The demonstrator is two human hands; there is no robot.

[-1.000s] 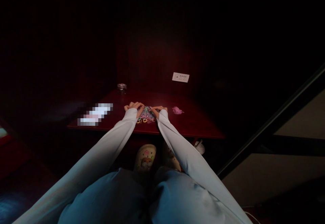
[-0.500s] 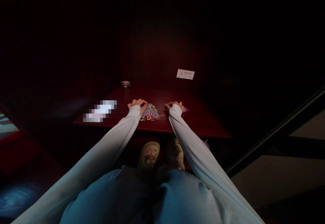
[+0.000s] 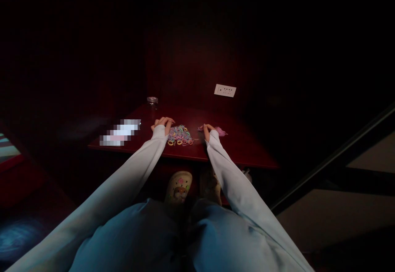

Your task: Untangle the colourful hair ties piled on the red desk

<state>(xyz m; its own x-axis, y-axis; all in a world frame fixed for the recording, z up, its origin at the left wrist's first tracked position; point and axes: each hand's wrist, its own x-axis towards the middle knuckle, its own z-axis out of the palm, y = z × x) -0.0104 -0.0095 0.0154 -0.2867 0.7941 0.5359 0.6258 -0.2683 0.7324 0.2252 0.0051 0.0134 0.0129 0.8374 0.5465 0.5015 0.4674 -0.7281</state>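
A heap of small coloured bands (image 3: 182, 135), in pastel pink, blue, grey and yellow, lies on the dark red table. Along its left edge rests my left hand (image 3: 163, 124), fingers apart and bent over the tabletop, holding nothing that shows. To the right of the heap, my right hand (image 3: 207, 129) has its thumb and finger together at something pink; the fingertips are too small to make out what is between them. A bundle of pink bands (image 3: 220, 131) lies just beside and behind this hand.
A clear lidded jar (image 3: 152, 102) stands at the table's back left. A bright, blurred-out flat object (image 3: 121, 133) lies near the left edge. The table's front edge (image 3: 191, 158) runs above my shoes (image 3: 179, 187). A white socket plate (image 3: 225, 90) is on the back wall.
My left hand has moved slightly left, off the heap's edge. My right hand has turned, and more of the pink bundle beside it shows. The whole view has shifted a little.
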